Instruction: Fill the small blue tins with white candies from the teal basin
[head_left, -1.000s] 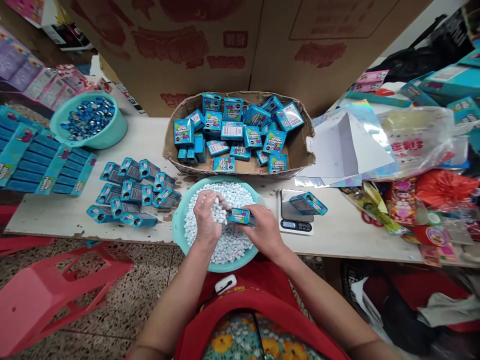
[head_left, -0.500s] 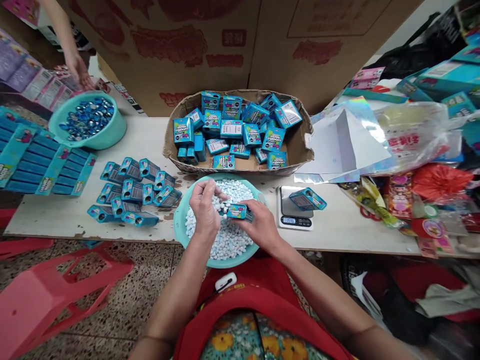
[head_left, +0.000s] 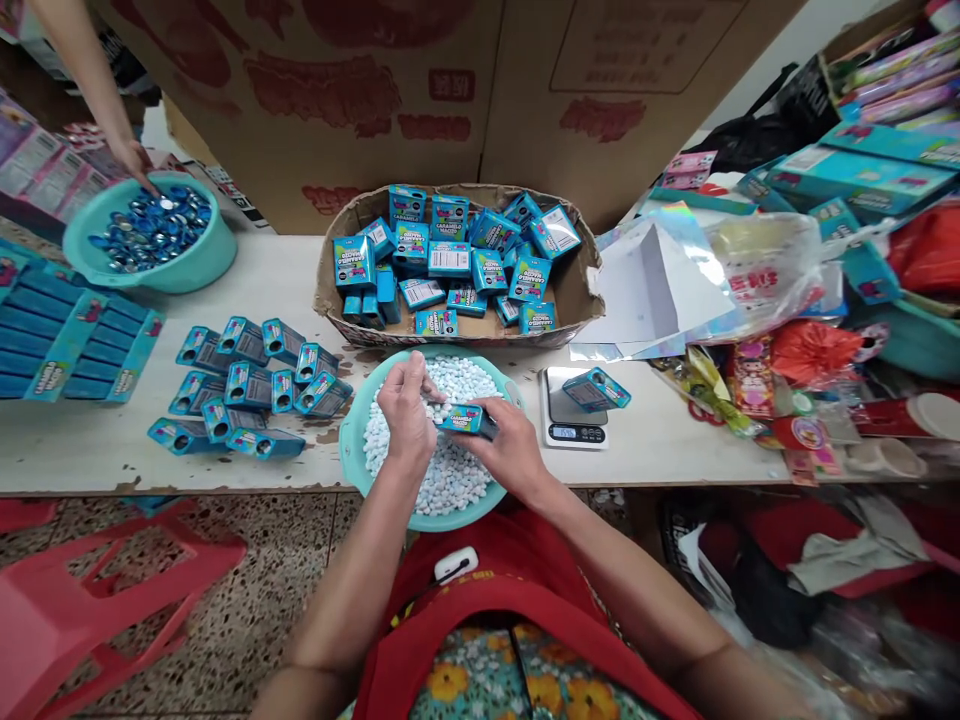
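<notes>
Mid-frame, your right hand (head_left: 510, 440) is holding the box (head_left: 461, 420), likely light, crushable, best pinched by its sides; your left hand (head_left: 409, 412) is cupping, contents unclear

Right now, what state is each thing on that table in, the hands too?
Bowl of white pieces: uncovered, holding plenty.
Blue box: held above that bowl; contents hidden.
Right hand: closed on that box.
Left hand: curled beside it; grip unclear.
Scale: on, display lit, bearing another box.
Cardboard tray: open-topped, holding many boxes.
Bowl of blue pieces: uncovered, another person's hand at its edge.
</notes>
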